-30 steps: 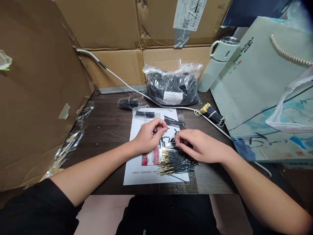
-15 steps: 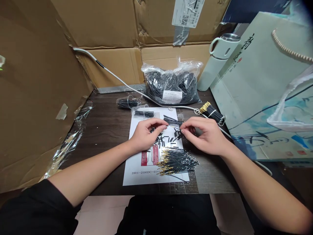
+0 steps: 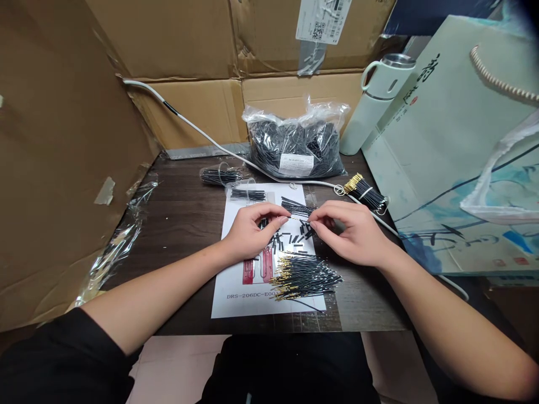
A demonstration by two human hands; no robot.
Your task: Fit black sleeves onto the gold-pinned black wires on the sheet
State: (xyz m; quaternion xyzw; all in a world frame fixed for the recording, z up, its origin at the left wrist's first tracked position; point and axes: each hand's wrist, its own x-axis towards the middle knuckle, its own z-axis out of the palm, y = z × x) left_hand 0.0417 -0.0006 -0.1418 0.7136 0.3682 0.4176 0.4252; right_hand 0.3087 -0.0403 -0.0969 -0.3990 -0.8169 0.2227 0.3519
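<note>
My left hand (image 3: 260, 229) is closed in a pinch over the white printed sheet (image 3: 227, 306). Opposite it, my right hand (image 3: 349, 229) pinches with thumb and forefinger. A thin wire (image 3: 298, 219) spans the small gap between the fingertips, its ends hidden in the two pinches. Just behind the fingers lies a row of black wires (image 3: 297, 206). Short black tube pieces (image 3: 295, 238) are scattered below the hands, some hidden by them. Nearer to me rests a loose pile of black wires with gold-coloured ends (image 3: 307, 276).
A clear bag of black pieces (image 3: 297, 140) stands at the back, behind a white cable (image 3: 202, 134). Tied wire bundles (image 3: 365, 192) lie right and left. A pale green bottle (image 3: 374, 106) and paper bag (image 3: 446, 140) stand right; cardboard (image 3: 63, 140) walls the left.
My right fingertips have shifted slightly left, closer to the left ones. The thin wire between them shows more plainly. The piles on the sheet look the same.
</note>
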